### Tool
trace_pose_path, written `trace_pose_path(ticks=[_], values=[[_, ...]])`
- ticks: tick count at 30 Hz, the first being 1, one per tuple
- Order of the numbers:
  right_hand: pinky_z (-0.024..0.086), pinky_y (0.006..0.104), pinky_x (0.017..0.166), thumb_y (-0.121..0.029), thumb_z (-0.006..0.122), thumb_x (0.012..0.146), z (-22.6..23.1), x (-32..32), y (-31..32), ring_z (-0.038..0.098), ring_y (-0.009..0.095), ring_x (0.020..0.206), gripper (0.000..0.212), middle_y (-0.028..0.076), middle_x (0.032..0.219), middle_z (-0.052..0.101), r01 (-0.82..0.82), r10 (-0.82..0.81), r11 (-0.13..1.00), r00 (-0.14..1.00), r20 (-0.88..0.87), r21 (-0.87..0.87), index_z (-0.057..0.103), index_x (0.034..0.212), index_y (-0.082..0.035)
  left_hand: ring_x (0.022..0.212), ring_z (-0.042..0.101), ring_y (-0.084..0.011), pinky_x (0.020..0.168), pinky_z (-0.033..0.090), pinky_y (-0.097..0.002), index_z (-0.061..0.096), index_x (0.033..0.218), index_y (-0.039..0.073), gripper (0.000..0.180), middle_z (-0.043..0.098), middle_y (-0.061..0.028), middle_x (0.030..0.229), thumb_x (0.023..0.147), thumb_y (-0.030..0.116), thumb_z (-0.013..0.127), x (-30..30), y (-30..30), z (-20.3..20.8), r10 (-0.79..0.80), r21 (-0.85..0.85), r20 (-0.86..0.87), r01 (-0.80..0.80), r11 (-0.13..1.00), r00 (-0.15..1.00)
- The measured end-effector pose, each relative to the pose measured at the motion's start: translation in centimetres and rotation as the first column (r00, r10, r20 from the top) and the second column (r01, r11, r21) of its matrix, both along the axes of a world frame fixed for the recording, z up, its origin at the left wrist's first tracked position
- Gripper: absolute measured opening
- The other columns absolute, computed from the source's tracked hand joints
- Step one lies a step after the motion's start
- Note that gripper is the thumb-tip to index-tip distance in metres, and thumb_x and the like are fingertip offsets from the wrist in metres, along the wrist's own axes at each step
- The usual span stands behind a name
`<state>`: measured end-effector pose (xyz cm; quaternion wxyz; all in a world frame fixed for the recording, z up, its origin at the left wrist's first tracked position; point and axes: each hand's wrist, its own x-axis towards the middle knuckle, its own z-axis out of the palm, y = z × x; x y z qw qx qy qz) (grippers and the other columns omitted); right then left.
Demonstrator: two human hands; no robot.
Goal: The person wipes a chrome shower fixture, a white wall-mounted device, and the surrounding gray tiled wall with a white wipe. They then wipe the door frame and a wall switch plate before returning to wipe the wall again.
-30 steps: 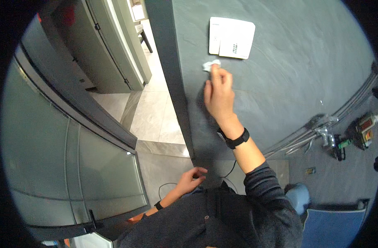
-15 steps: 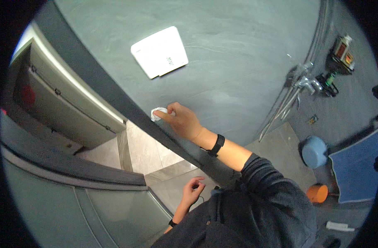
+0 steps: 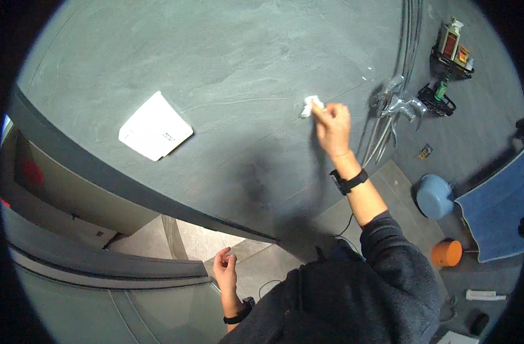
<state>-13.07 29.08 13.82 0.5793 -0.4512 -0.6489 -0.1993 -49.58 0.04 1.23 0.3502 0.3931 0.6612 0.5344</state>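
Note:
My right hand (image 3: 334, 127) is closed on a crumpled white tissue (image 3: 311, 106), pinching it against the grey wall (image 3: 245, 63). The tissue sits to the left of the chrome shower mixer (image 3: 397, 106). Low on the left, my left hand (image 3: 225, 269) hangs in the air near the doorway, its fingers loosely bent and apart, with nothing visible in it. Both wrists wear black bands. A white box-shaped unit (image 3: 155, 129) is fixed on the wall, well to the left of my right hand.
Black wire racks (image 3: 452, 66) with bottles hang on the right wall. Below them are a blue basin (image 3: 435, 196), a blue towel (image 3: 497, 212) and an orange container (image 3: 446, 253). A glass door panel (image 3: 84, 309) stands at lower left, beside the doorway's tiled floor (image 3: 204, 238).
My right hand has carried the tissue across the wall, from the doorway edge rightward and up to near the mixer. My left hand has shifted left. The whole view has turned.

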Motion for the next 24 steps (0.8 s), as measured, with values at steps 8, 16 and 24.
trace_pose_path(ticks=[8,16,24], values=[[0.05,0.0341,0.083,-0.001,0.068,0.085,-1.5,8.7,3.6,0.061,0.027,0.094,0.036,0.012,0.103,0.058,0.084,-0.137,0.985,0.91,-0.391,-0.15,0.066,0.12,-0.006,0.067,0.046,-0.0028,0.064,0.038,-0.0183,0.064,0.114,0.0,0.025,0.054,0.0068,0.074,0.089,0.0,0.065,6.2,2.8,-0.6,-0.098,0.038,0.012,0.097,0.995,0.995],[0.05,0.0304,0.082,-0.016,0.071,0.09,-2.1,8.9,4.4,0.062,0.021,0.092,0.027,0.01,0.103,0.063,0.071,-0.099,0.994,0.909,-0.404,-0.084,0.07,0.113,-0.003,0.067,0.045,-0.0031,0.062,0.036,-0.019,0.064,0.116,0.002,0.027,0.054,0.0068,0.074,0.089,0.003,0.066,8.2,1.8,-0.6,-0.061,-0.005,-0.023,0.061,0.998,0.998],[0.049,0.0294,0.068,-0.01,0.068,0.085,-0.7,5.2,4.4,0.059,0.015,0.074,0.016,0.006,0.089,0.065,-0.102,0.018,0.99,0.785,-0.62,-0.1,0.066,0.099,-0.002,0.069,0.047,-0.0029,0.063,0.038,-0.0193,0.065,0.115,0.004,0.026,0.054,0.0068,0.075,0.089,0.003,0.067,5.6,-4.0,-2.3,0.092,-0.046,0.086,-0.088,0.995,0.992]])
